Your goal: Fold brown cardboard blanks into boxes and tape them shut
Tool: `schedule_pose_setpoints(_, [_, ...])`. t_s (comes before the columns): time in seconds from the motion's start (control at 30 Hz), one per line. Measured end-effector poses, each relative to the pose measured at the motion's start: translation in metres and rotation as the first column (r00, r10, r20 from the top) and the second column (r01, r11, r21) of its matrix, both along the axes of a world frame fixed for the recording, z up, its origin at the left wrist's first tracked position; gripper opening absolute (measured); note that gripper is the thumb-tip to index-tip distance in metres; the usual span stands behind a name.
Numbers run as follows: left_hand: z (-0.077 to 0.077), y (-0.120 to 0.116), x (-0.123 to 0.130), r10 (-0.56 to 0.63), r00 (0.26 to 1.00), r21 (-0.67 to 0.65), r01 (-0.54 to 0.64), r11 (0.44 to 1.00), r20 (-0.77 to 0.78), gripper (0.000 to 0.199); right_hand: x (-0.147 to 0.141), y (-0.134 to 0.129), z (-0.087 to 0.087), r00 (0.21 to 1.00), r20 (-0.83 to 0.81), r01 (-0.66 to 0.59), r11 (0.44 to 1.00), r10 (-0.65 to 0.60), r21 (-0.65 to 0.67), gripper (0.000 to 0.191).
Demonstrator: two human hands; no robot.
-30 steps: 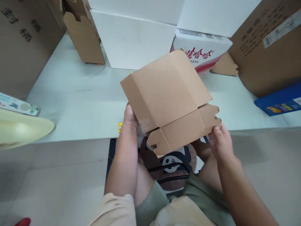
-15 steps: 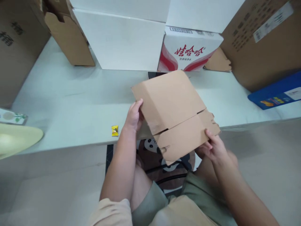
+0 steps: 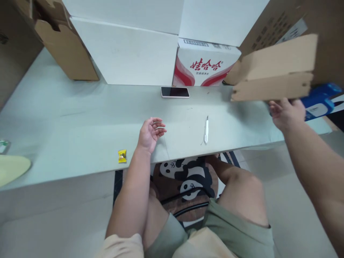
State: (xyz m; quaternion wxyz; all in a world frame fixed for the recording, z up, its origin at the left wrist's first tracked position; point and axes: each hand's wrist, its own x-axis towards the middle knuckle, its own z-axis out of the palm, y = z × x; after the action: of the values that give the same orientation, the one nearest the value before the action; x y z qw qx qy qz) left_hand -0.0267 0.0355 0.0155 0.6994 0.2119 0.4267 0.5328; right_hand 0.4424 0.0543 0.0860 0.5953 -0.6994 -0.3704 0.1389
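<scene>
My right hand (image 3: pixel 288 113) grips the lower edge of a flat brown cardboard piece (image 3: pixel 276 64), raised over the right side of the table near a blue package (image 3: pixel 317 104). Over the table's front part, my left hand (image 3: pixel 152 132) is empty, its fingers loosely curled and apart. A white craft knife (image 3: pixel 206 132) lies on the tabletop between the two hands. Behind my left hand is a phone (image 3: pixel 175 92) with a dark screen. To the left of that hand rests a small yellow wrapped packet (image 3: pixel 122 156).
White boxes (image 3: pixel 134 50) and a white-and-red carton (image 3: pixel 205 66) line the back of the table (image 3: pixel 67 132). An open brown box (image 3: pixel 67 53) stands back left. A pale green rounded object (image 3: pixel 13 167) sits at the left edge.
My right hand has carried the cardboard up and to the right. My left hand has let go of it. The craft knife and the whole phone now show.
</scene>
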Motion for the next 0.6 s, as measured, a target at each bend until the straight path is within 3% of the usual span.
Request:
schedule_pose_setpoints(0.07, [-0.001,0.002,0.000,0.014,1.000,0.006,-0.014,1.000,-0.001,0.030,-0.009,0.031,0.004,1.000,-0.028,-0.007,0.990,0.003,-0.142,0.026])
schedule_pose_setpoints(0.13, [-0.001,0.004,-0.002,0.031,1.000,0.008,-0.031,1.000,0.004,0.030,-0.031,0.045,-0.004,1.000,-0.007,-0.030,0.963,0.029,-0.269,0.017])
schedule_pose_setpoints(0.2, [-0.001,0.006,-0.004,0.039,0.999,0.012,-0.039,0.999,0.017,0.029,-0.065,0.041,-0.022,0.989,0.046,-0.113,0.914,0.142,-0.390,0.015])
schedule_pose_setpoints(0.27, [-0.001,0.006,-0.005,0.044,0.998,0.020,-0.045,0.999,0.035,0.029,-0.103,0.025,-0.043,0.944,0.088,-0.233,0.831,0.318,-0.505,0.025])
schedule_pose_setpoints(0.33, [0.000,0.005,-0.007,0.048,0.997,0.028,-0.050,0.998,0.054,0.028,-0.138,0.004,-0.060,0.863,0.123,-0.326,0.727,0.490,-0.605,0.042])
schedule_pose_setpoints(0.43, [0.001,0.001,-0.009,0.044,0.996,0.039,-0.047,0.998,0.082,0.026,-0.176,-0.020,-0.071,0.610,0.282,-0.303,0.547,0.740,-0.781,0.055])
schedule_pose_setpoints(0.5, [0.003,-0.002,-0.012,0.051,0.993,0.034,-0.055,0.998,0.107,0.026,-0.192,-0.025,-0.068,0.494,0.314,-0.294,0.496,0.811,-0.817,0.058])
schedule_pose_setpoints(0.6, [0.005,-0.007,-0.021,0.084,0.984,0.028,-0.089,0.996,0.156,0.026,-0.218,-0.018,-0.059,0.571,0.113,-0.511,0.460,0.813,-0.726,0.073])
